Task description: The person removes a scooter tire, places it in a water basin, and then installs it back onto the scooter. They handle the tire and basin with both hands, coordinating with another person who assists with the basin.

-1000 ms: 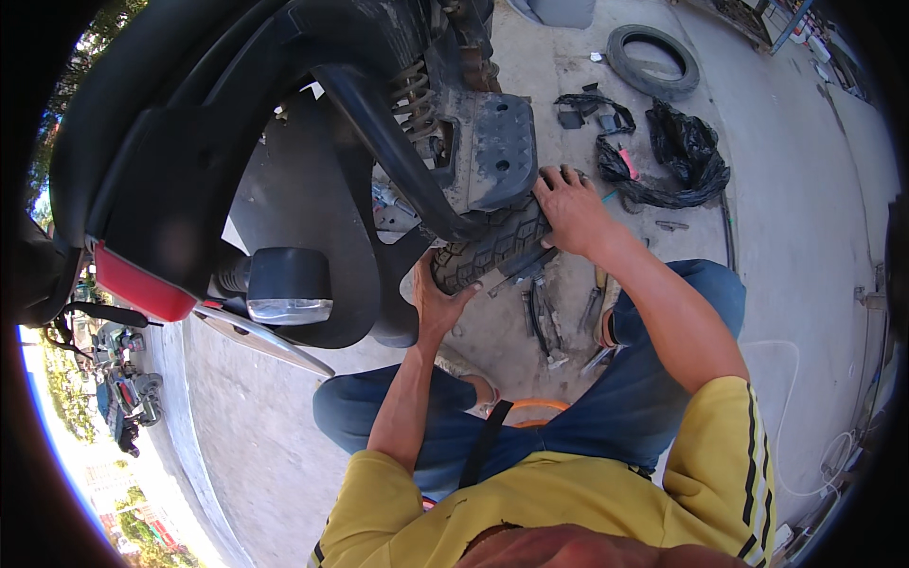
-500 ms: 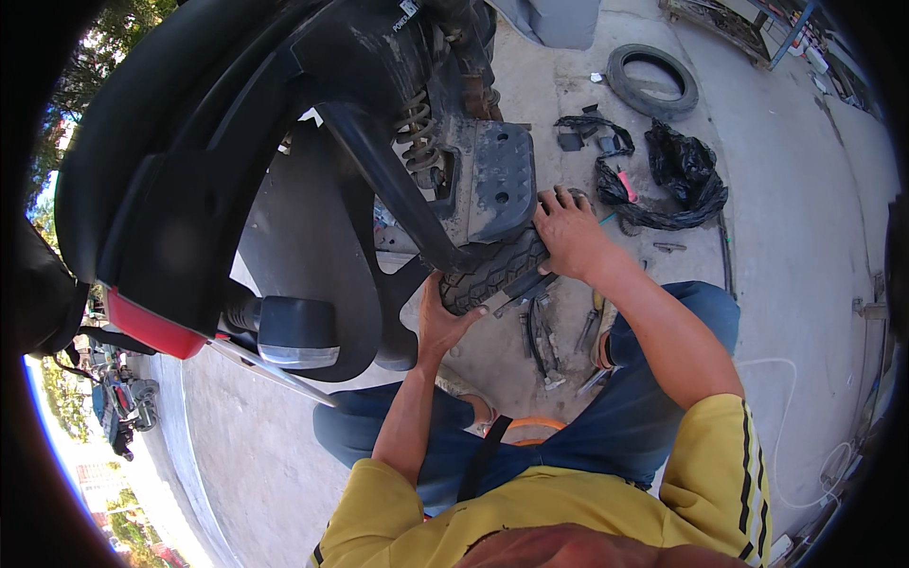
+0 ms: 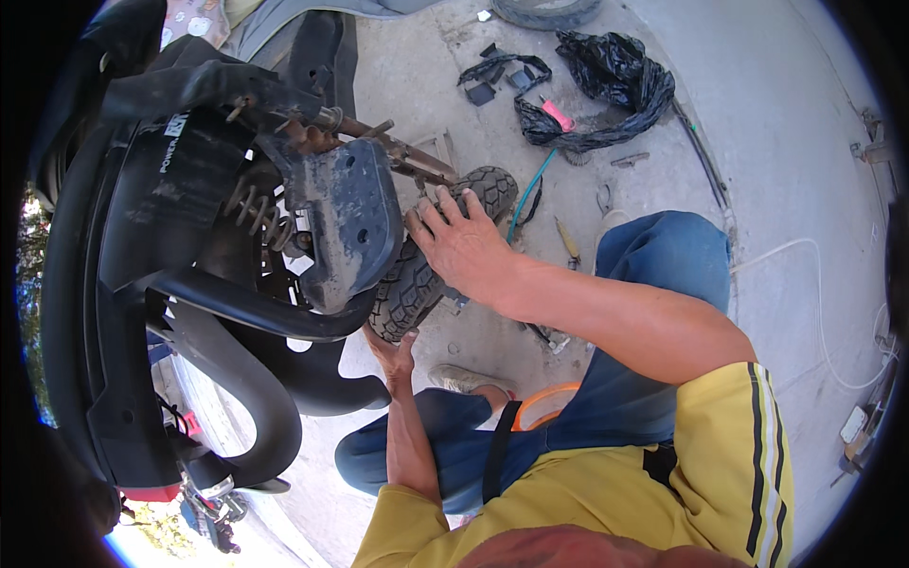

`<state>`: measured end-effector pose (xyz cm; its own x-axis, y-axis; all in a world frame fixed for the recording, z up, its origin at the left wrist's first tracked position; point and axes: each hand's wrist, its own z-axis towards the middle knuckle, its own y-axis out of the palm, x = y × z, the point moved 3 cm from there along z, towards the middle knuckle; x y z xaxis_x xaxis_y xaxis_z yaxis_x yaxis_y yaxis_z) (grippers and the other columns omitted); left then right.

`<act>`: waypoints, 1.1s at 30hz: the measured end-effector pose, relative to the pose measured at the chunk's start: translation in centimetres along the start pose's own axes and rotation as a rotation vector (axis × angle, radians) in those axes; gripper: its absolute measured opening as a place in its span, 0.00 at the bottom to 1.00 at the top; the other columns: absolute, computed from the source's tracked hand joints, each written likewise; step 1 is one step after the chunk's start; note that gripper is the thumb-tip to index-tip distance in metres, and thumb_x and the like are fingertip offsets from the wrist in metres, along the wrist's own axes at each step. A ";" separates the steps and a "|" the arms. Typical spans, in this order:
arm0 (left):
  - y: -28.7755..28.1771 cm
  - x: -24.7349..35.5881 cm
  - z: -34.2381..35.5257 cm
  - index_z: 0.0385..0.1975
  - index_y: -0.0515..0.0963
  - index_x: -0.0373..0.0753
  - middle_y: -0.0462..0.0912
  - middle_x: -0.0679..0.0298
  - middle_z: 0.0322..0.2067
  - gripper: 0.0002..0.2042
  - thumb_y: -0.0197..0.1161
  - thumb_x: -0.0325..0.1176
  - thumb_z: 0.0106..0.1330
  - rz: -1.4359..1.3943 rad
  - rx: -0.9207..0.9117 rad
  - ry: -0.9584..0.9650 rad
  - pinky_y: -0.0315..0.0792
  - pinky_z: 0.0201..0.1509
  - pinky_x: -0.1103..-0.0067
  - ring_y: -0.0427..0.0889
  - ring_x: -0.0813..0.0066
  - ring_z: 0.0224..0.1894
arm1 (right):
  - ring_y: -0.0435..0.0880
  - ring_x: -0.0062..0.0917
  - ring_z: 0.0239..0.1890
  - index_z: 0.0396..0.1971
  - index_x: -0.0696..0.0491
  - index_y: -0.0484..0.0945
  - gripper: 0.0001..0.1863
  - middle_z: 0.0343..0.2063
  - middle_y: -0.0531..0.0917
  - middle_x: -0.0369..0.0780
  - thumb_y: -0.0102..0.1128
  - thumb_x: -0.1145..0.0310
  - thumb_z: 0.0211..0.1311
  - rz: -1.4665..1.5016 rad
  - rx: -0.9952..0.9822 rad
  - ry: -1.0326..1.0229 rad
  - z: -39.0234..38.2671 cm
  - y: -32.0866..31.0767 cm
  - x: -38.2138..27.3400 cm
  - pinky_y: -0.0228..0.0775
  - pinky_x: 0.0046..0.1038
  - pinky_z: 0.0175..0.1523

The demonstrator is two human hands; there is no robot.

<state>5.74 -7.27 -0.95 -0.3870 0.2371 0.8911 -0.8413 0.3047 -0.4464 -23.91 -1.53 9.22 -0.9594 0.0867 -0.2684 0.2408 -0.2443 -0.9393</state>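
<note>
My two hands are apart, at different places on the black rubber tyre with a chunky, dusty tread (image 3: 412, 293), which sits between my bent knees and the vehicle's glossy black plastic bodywork (image 3: 118, 284), partly hidden under a dirty grey step-like plate with round holes (image 3: 355, 213). My right hand (image 3: 464, 248) lies across the tread with its fingers spread, probably to steady the tyre from above. My left hand (image 3: 390, 358) cups its lower end, thumb on the near side; the other fingers are mostly hidden, so I can't tell how firmly they close, though that placing would suit supporting it from below. A curved black tube (image 3: 256, 308) crosses just beside the tyre, which may be why I come in from both ends. The yellow-handled tool (image 3: 567, 237) and the crumpled black plastic bag (image 3: 630, 90) lie on the concrete beyond my right forearm, seemingly leaving room around my hands.
</note>
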 end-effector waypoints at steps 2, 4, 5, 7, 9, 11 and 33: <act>0.0 -0.5 0.2 0.76 0.55 0.24 0.70 0.44 0.67 0.62 0.82 0.59 0.50 0.046 0.021 0.021 0.66 0.72 0.63 0.73 0.54 0.67 | 0.68 0.49 0.74 0.71 0.58 0.70 0.33 0.68 0.74 0.50 0.61 0.64 0.67 0.015 -0.010 0.060 -0.4 -0.9 0.1 0.62 0.57 0.73; 0.0 -0.9 0.2 0.75 0.54 0.24 0.70 0.44 0.66 0.63 0.81 0.62 0.49 0.077 0.055 0.021 0.67 0.72 0.62 0.73 0.54 0.67 | 0.68 0.50 0.74 0.71 0.58 0.71 0.30 0.70 0.72 0.50 0.55 0.66 0.70 0.026 -0.067 0.093 -0.7 -2.2 0.1 0.62 0.57 0.73; 0.3 -0.3 0.4 0.75 0.54 0.24 0.71 0.45 0.64 0.65 0.81 0.66 0.47 0.069 0.081 0.000 0.68 0.70 0.61 0.73 0.55 0.66 | 0.68 0.50 0.74 0.72 0.59 0.71 0.31 0.71 0.72 0.51 0.56 0.66 0.71 0.035 -0.087 0.101 -0.5 -2.5 0.0 0.62 0.57 0.73; 0.1 -1.0 0.3 0.74 0.55 0.24 0.72 0.46 0.63 0.65 0.80 0.67 0.46 0.084 0.092 0.023 0.69 0.69 0.62 0.74 0.56 0.65 | 0.68 0.52 0.74 0.73 0.59 0.69 0.32 0.73 0.69 0.51 0.55 0.65 0.71 0.050 -0.143 0.108 -0.8 -3.2 0.2 0.61 0.57 0.73; 0.1 -0.7 0.4 0.73 0.56 0.24 0.73 0.47 0.62 0.65 0.79 0.70 0.46 0.084 0.110 0.035 0.70 0.67 0.62 0.75 0.57 0.63 | 0.68 0.52 0.74 0.74 0.58 0.68 0.32 0.74 0.68 0.51 0.55 0.65 0.72 0.033 -0.180 0.092 -0.9 -3.8 0.7 0.61 0.57 0.73; 0.3 -0.4 0.5 0.72 0.57 0.24 0.73 0.48 0.61 0.65 0.79 0.71 0.46 0.102 0.116 0.045 0.71 0.66 0.62 0.75 0.58 0.62 | 0.67 0.52 0.75 0.74 0.58 0.68 0.32 0.74 0.68 0.51 0.55 0.64 0.73 0.033 -0.198 0.086 -1.0 -3.7 0.9 0.60 0.59 0.73; 0.5 -0.2 -0.2 0.75 0.54 0.23 0.70 0.43 0.66 0.66 0.76 0.72 0.50 0.200 0.131 0.041 0.64 0.73 0.58 0.71 0.53 0.67 | 0.71 0.56 0.71 0.76 0.58 0.66 0.33 0.74 0.67 0.54 0.56 0.65 0.73 0.002 -0.275 0.144 -1.3 -5.5 1.3 0.64 0.59 0.69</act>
<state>5.45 -7.01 -1.38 -0.5375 0.3191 0.7805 -0.7922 0.1262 -0.5971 -26.33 1.24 13.75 -0.9328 0.2275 -0.2794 0.2924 0.0247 -0.9560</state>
